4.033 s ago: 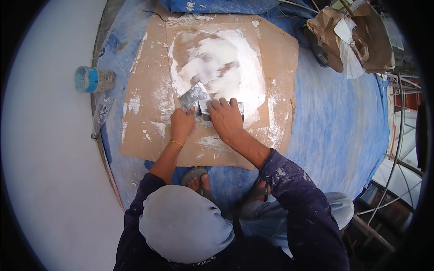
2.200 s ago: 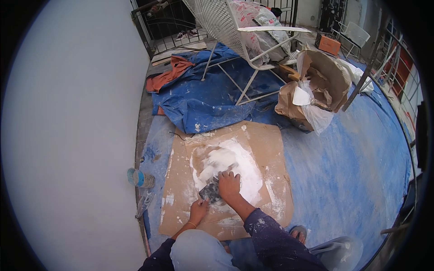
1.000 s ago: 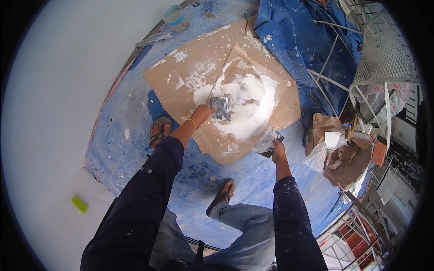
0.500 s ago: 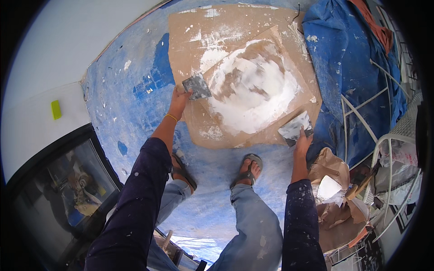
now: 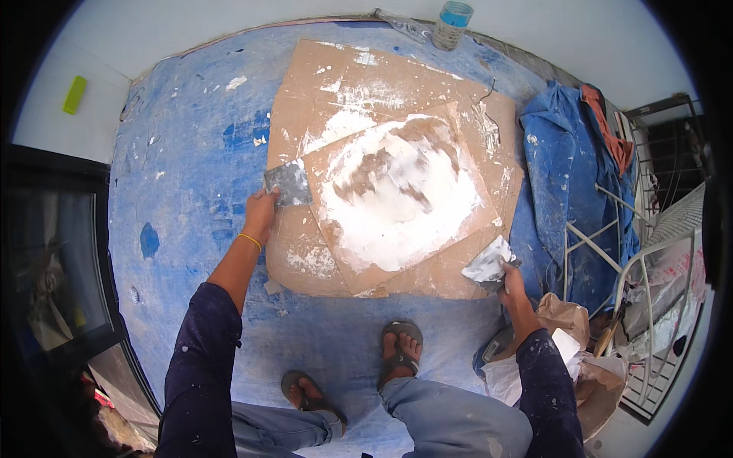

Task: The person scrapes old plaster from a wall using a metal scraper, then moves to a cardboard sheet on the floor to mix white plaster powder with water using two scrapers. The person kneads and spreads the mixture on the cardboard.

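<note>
One grey-smeared scraper (image 5: 292, 183) was gripped in the left hand (image 5: 261, 216), over the left edge of the cardboard sheets (image 5: 304, 84); one white-coated scraper (image 5: 487, 263) was gripped in the right hand (image 5: 514, 284), near their lower right corner; white paste (image 5: 389, 233) lay spread between.

2 hands (image 5: 261, 215) (image 5: 515, 284), 2 scrapers (image 5: 292, 183) (image 5: 487, 261), 2 sandals (image 5: 334, 410) (image 5: 413, 330), 1 clear container (image 5: 452, 27)

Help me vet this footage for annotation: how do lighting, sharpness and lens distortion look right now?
Head view: light is soft, with the white paste brightest; head view: the blue sheet looks darker around the sandals; head view: left hand and right hand show no obvious blur; head view: fisheye bows the sheet's far edge, and the corners are black.
</note>
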Demonstrator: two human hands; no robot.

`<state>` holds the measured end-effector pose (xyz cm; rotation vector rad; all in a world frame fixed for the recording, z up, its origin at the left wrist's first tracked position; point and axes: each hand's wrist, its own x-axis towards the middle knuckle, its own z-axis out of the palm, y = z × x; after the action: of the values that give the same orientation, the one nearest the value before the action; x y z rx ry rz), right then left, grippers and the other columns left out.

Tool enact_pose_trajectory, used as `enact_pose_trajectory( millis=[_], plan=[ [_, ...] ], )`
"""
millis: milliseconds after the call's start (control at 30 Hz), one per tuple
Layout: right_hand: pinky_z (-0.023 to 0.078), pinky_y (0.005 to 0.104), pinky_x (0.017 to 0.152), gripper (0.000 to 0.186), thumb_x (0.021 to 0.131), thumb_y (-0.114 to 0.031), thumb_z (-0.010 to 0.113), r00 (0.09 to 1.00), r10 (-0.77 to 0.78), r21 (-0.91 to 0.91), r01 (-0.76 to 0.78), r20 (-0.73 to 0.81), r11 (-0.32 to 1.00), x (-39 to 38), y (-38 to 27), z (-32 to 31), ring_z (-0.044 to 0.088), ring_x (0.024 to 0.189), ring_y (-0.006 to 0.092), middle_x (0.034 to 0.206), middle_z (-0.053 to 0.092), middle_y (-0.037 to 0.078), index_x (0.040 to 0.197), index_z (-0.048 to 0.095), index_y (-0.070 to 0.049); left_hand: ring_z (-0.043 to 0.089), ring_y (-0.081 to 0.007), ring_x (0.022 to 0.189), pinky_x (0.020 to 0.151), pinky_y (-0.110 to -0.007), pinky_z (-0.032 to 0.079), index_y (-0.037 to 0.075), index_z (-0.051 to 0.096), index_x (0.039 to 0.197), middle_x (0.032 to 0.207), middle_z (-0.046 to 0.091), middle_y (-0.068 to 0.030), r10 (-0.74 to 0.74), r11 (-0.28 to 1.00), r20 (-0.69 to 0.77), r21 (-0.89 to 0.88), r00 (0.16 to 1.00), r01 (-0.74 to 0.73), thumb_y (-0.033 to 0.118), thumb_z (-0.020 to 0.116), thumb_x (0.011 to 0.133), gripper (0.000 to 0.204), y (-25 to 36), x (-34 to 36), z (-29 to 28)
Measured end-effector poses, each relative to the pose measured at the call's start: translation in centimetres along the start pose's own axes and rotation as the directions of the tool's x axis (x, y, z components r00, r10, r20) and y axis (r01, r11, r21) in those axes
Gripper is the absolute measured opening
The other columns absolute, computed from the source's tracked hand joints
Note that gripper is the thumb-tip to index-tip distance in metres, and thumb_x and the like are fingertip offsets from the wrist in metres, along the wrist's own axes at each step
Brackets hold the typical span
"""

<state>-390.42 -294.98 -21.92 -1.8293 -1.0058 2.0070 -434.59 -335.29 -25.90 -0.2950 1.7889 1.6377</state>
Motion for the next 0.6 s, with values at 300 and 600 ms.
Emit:
enact_pose_trajectory(
  millis=[300, 600],
  plan=[
    [0.044, 0.0397, 0.106, 0.036, 0.100, -0.017, 0.051, 0.967, -0.022, 0.017, 0.018, 0.254, 1.000, -5.7, 0.3, -7.8, 0.062, 0.116, 0.0248, 0.129, 0.063, 0.010, 0.134, 0.053, -0.004, 0.065, -0.0178, 0.085, 0.078, -0.034, 0.053, 0.002, 0.064, 0.109, 0.101, 0.069, -0.0080, 0.147, 0.989, -0.010, 0.009, 0.989, -0.147, 0.019, 0.055, 0.100, 0.021, -3.3, -6.6, 1.8],
    [0.049, 0.0387, 0.098, 0.033, 0.098, -0.013, 0.055, 0.910, 0.046, -0.254, 0.066, 0.411, 0.965, -3.6, -2.2, -10.9, 0.067, 0.106, 0.0252, 0.120, 0.068, 0.012, 0.127, 0.057, 0.002, 0.065, -0.0176, 0.090, 0.081, -0.033, 0.049, 0.000, 0.065, 0.108, 0.100, 0.069, -0.0091, 0.138, 0.990, -0.208, -0.008, 0.968, -0.142, 0.016, 0.056, 0.098, 0.021, -2.7, -10.5, 3.5]
  ],
)
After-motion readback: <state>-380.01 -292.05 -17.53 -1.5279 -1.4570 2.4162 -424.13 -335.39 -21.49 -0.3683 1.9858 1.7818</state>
